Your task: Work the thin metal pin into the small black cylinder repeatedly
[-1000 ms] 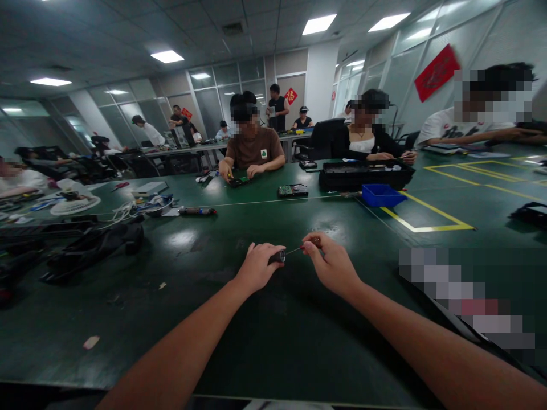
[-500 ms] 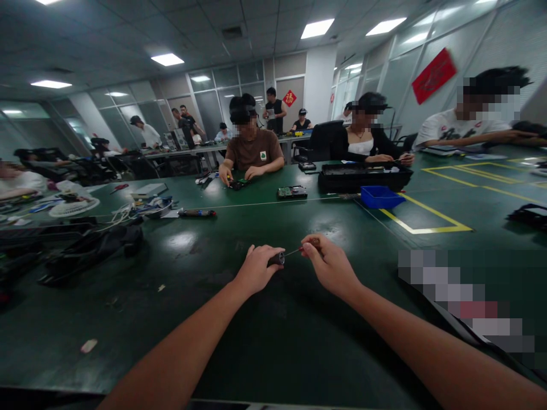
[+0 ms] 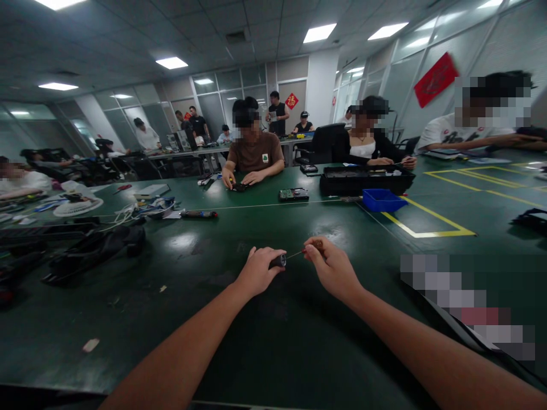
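Observation:
My left hand (image 3: 257,270) is closed around a small dark cylinder (image 3: 278,261), whose end sticks out to the right of my fingers. My right hand (image 3: 331,266) pinches a thin screwdriver (image 3: 308,249) with a reddish handle; its slim metal shaft runs leftward into the end of the cylinder. Both hands hover just above the dark green table (image 3: 273,341), near its middle.
Across the table lie a circuit board (image 3: 294,195), a blue bin (image 3: 381,200), a long black case (image 3: 365,179) and a yellow taped rectangle (image 3: 427,228). Black bags (image 3: 94,247) and cables sit at left. Other people sit working along the far and right sides.
My hands stay almost in place, still joined by the screwdriver shaft. The view has shifted slightly down and to the right.

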`<state>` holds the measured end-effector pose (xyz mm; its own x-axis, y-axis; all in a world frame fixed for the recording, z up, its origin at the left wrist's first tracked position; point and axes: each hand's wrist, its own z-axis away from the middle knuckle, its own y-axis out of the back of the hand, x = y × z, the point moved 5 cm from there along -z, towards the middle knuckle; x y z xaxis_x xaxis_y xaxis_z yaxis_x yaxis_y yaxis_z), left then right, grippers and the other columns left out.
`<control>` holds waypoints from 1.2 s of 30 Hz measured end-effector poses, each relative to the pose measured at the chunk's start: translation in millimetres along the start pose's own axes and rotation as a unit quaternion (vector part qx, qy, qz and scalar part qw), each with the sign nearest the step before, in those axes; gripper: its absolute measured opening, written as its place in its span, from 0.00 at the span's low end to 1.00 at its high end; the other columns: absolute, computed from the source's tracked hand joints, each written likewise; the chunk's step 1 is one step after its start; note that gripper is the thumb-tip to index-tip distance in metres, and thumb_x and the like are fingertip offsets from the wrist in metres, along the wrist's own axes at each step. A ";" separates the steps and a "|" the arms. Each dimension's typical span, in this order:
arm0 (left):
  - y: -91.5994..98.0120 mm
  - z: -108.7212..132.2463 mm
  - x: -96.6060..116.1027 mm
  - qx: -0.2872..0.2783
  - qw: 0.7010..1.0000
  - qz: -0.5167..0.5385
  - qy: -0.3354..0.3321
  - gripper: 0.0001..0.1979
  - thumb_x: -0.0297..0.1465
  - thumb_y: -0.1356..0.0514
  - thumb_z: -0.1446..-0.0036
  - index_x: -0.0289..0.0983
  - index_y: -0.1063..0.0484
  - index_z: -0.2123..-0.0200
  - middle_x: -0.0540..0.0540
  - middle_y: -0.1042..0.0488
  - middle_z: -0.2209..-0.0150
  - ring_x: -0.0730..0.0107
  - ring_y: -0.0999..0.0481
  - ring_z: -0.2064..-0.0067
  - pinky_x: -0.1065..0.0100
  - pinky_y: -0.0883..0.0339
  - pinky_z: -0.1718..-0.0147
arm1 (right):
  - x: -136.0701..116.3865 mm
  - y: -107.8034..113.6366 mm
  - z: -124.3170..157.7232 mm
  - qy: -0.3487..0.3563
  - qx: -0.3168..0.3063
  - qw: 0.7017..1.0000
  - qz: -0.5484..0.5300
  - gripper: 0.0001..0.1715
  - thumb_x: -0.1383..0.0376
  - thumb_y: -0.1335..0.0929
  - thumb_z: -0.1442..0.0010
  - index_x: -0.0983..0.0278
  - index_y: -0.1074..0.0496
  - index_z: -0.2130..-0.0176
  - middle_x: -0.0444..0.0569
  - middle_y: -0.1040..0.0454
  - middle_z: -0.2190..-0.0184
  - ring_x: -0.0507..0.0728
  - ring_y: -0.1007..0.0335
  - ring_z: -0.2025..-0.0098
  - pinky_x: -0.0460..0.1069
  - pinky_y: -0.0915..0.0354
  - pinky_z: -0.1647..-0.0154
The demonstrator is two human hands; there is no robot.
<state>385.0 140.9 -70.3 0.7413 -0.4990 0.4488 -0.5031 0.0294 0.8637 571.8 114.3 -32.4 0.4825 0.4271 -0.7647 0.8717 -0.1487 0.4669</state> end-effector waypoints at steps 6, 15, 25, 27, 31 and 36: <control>1.1 0.8 1.3 0.002 1.000 0.010 0.000 0.19 0.32 0.38 0.40 0.46 0.30 0.45 0.46 0.25 0.50 0.57 0.29 0.46 0.41 0.53 0.39 | 2.4 -2.0 0.3 0.001 -0.009 1.000 -0.006 0.12 0.57 0.39 0.32 0.60 0.31 0.59 0.48 0.22 0.66 0.58 0.24 0.62 0.53 0.32 0.60; -0.6 0.5 0.1 -0.011 1.000 0.009 0.009 0.20 0.33 0.38 0.39 0.46 0.31 0.44 0.46 0.26 0.49 0.57 0.30 0.44 0.42 0.54 0.38 | 2.4 -2.0 -1.0 -0.004 -0.010 1.000 0.011 0.12 0.58 0.39 0.33 0.61 0.31 0.59 0.47 0.22 0.67 0.58 0.24 0.63 0.53 0.32 0.61; 0.7 0.9 3.7 -0.015 1.000 0.006 0.002 0.19 0.34 0.39 0.39 0.46 0.31 0.44 0.45 0.25 0.49 0.56 0.29 0.45 0.41 0.53 0.38 | -0.6 -2.7 -0.6 0.000 -0.023 1.000 0.011 0.11 0.58 0.39 0.33 0.60 0.31 0.58 0.47 0.22 0.66 0.58 0.24 0.62 0.53 0.32 0.61; 0.2 1.0 3.0 -0.013 1.000 0.005 0.001 0.19 0.33 0.38 0.39 0.46 0.30 0.44 0.45 0.25 0.49 0.57 0.29 0.45 0.41 0.54 0.38 | -0.5 -2.9 -0.6 0.000 -0.018 1.000 0.015 0.11 0.59 0.39 0.33 0.61 0.31 0.58 0.48 0.22 0.66 0.58 0.24 0.63 0.53 0.33 0.61; 0.0 0.3 0.6 -0.014 1.000 -0.003 0.012 0.19 0.33 0.39 0.39 0.46 0.30 0.44 0.45 0.25 0.49 0.57 0.29 0.45 0.41 0.54 0.38 | 0.7 -1.4 -1.6 0.007 0.003 0.999 0.040 0.10 0.60 0.40 0.33 0.61 0.32 0.60 0.48 0.23 0.67 0.58 0.24 0.64 0.53 0.34 0.62; 2.0 -1.1 1.3 -0.012 1.000 -0.002 0.019 0.18 0.33 0.38 0.40 0.44 0.29 0.46 0.44 0.25 0.49 0.56 0.29 0.46 0.45 0.49 0.40 | 3.4 0.3 -1.9 -0.001 0.009 0.999 0.034 0.11 0.58 0.40 0.33 0.60 0.32 0.60 0.48 0.23 0.67 0.58 0.24 0.64 0.53 0.34 0.62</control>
<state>385.4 141.2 -67.7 0.7592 -0.4667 0.4536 -0.4905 0.0479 0.8702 573.6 117.3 -34.1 0.5410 0.4145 -0.7318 0.8381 -0.1935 0.5100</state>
